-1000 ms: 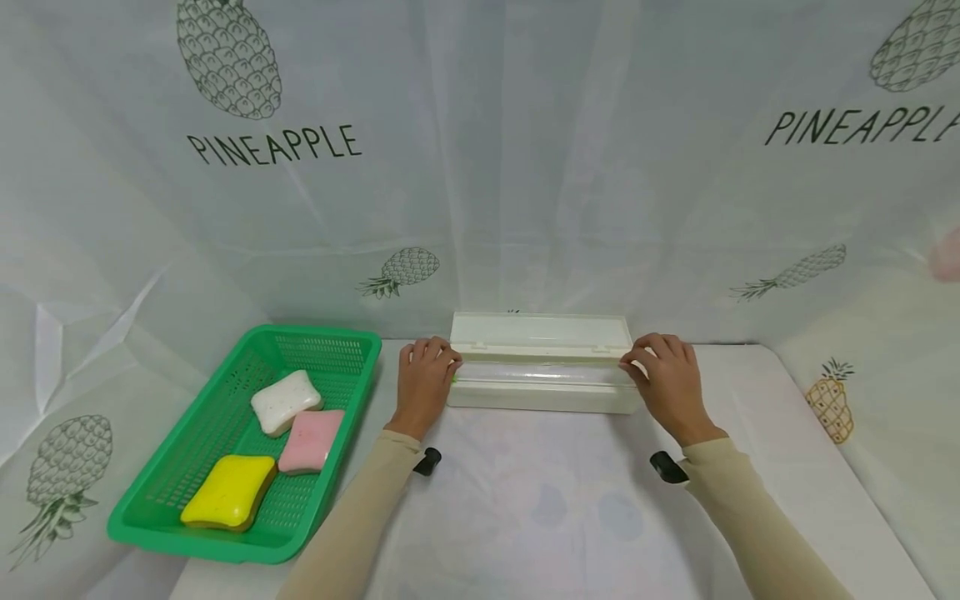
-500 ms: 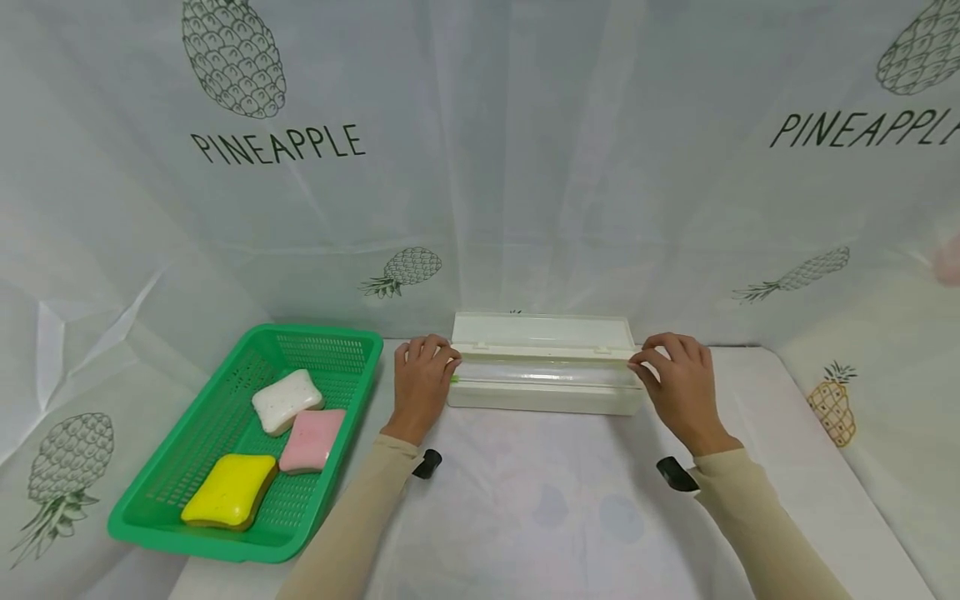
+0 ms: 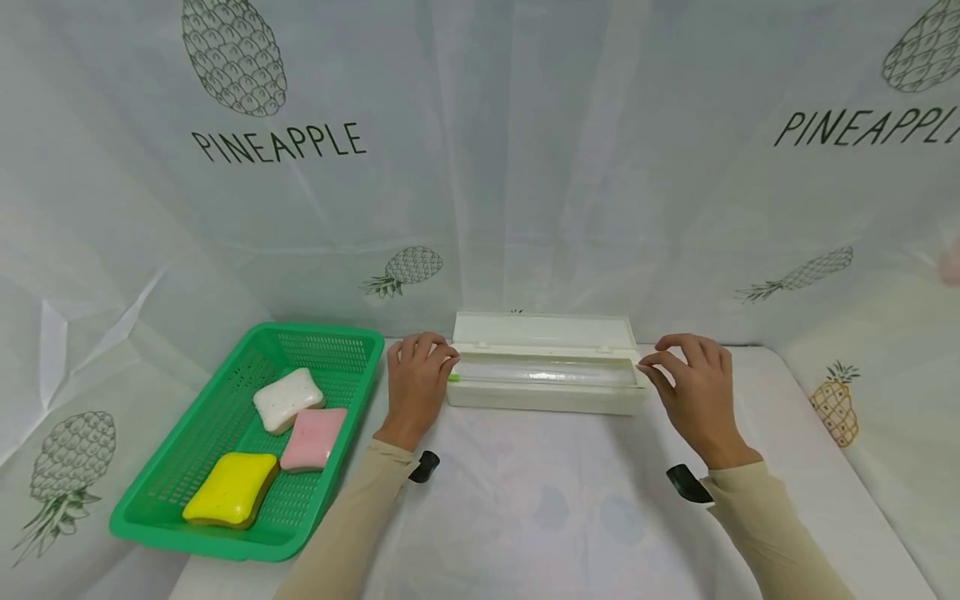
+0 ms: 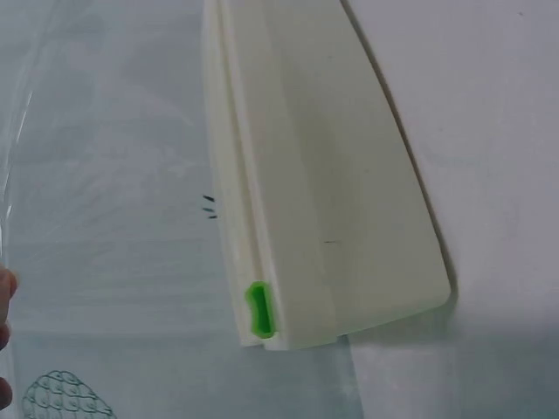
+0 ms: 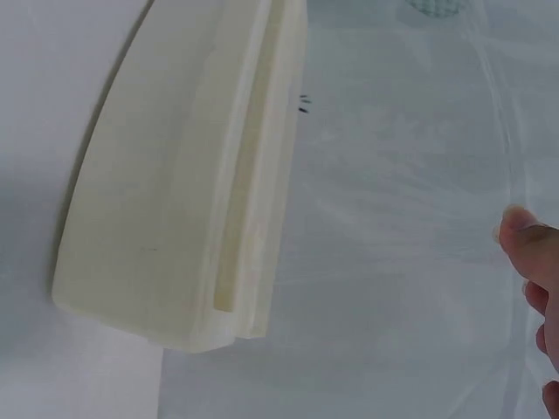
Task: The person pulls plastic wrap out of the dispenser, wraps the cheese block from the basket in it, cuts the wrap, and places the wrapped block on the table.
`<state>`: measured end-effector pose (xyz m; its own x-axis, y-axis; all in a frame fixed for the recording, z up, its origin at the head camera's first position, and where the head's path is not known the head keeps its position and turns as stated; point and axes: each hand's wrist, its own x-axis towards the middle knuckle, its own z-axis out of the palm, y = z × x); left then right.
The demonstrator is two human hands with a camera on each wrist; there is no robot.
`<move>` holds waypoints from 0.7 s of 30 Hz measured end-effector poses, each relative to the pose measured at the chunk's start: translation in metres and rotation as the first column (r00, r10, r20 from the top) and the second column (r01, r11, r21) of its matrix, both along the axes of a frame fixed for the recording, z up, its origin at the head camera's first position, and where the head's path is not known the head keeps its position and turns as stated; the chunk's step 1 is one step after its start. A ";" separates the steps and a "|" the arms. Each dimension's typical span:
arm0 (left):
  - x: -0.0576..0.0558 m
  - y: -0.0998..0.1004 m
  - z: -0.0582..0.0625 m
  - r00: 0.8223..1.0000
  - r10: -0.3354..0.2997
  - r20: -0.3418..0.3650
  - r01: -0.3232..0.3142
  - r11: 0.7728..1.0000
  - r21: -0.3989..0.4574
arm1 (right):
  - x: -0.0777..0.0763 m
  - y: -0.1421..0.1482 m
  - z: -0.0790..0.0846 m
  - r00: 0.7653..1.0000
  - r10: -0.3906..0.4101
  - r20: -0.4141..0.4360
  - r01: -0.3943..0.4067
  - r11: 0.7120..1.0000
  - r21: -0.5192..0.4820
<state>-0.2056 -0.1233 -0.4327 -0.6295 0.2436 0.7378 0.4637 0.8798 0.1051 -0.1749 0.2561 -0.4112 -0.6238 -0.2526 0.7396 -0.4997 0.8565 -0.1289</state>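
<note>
A white cling film dispenser box (image 3: 547,400) stands on the table by the back wall, its lid (image 3: 543,330) raised. Inside lies a roll of clear cling film (image 3: 543,372). My left hand (image 3: 415,385) pinches the film's edge near the box's left end. Off the right end, thumb and fingers of my right hand (image 3: 699,398) pinch the other corner. In the right wrist view the pulled-out film (image 5: 402,236) shows faint stretch creases running to the fingertips. A green slider (image 4: 260,310) sits at the box's left end. Only a little of the left fingers shows in the left wrist view.
To the left stands a green basket (image 3: 358,417) holding a white sponge (image 3: 288,401), a pink sponge (image 3: 313,439) and a yellow sponge (image 3: 231,489). A pineapple-print sheet (image 3: 525,167) hangs behind and at the sides. A white cloth (image 3: 540,525) covers the table.
My right hand has moved rightward, past the box's end, and slightly down. My left hand has shifted a little left, so the hands are wider apart. The box stays put.
</note>
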 end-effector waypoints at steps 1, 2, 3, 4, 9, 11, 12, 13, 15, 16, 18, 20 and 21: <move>0.001 0.000 0.002 1.000 -0.002 0.000 0.002 1.000 -0.001 | 0.001 0.000 0.002 1.000 -0.001 0.001 0.001 1.000 0.001; 0.002 0.000 0.004 1.000 -0.004 -0.001 0.004 1.000 0.000 | 0.002 0.001 0.003 1.000 -0.003 0.002 0.003 1.000 0.004; 0.003 -0.001 0.005 1.000 -0.008 -0.001 0.008 1.000 0.002 | 0.003 0.001 0.005 1.000 -0.002 -0.001 0.002 1.000 0.001; 0.004 -0.001 0.007 1.000 -0.010 -0.001 0.010 1.000 0.003 | 0.004 0.002 0.006 1.000 -0.001 -0.005 0.001 1.000 -0.004; 0.008 -0.001 0.013 1.000 -0.020 -0.013 0.020 1.000 0.007 | 0.006 0.005 0.010 1.000 -0.006 -0.008 0.006 1.000 -0.027; 0.009 -0.001 0.016 0.999 -0.025 -0.020 0.025 1.000 0.010 | 0.007 0.005 0.012 1.000 -0.009 -0.005 0.009 0.999 -0.035; 0.009 -0.002 0.017 0.999 -0.027 -0.022 0.027 1.000 0.014 | 0.007 0.005 0.013 1.000 -0.006 -0.012 0.006 0.999 -0.049; 0.009 -0.002 0.018 0.999 -0.030 -0.027 0.030 0.999 0.016 | 0.007 0.005 0.014 1.000 -0.004 -0.020 0.002 0.998 -0.065; 0.010 -0.002 0.020 0.999 -0.034 -0.037 0.035 0.999 0.021 | 0.008 0.003 0.016 0.999 0.006 -0.040 -0.009 0.995 -0.098; 0.011 -0.003 0.022 0.999 -0.037 -0.040 0.038 0.999 0.025 | 0.008 0.002 0.017 0.999 0.011 -0.054 -0.017 0.994 -0.112; 0.011 -0.003 0.025 0.998 -0.042 -0.044 0.043 0.999 0.032 | 0.009 0.001 0.020 0.997 0.014 -0.071 -0.024 0.991 -0.135; 0.012 -0.004 0.028 0.998 -0.043 -0.040 0.044 0.998 0.036 | 0.010 0.001 0.023 0.997 0.015 -0.073 -0.025 0.991 -0.134; 0.012 -0.004 0.029 0.998 -0.043 -0.038 0.044 0.998 0.039 | 0.010 0.001 0.024 0.997 0.015 -0.074 -0.025 0.990 -0.137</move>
<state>-0.1932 -0.1273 -0.4032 -0.5909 0.2403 0.7701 0.5055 0.8543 0.1213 -0.1649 0.2571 -0.3870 -0.5633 -0.1572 0.8112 -0.5286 0.8231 -0.2076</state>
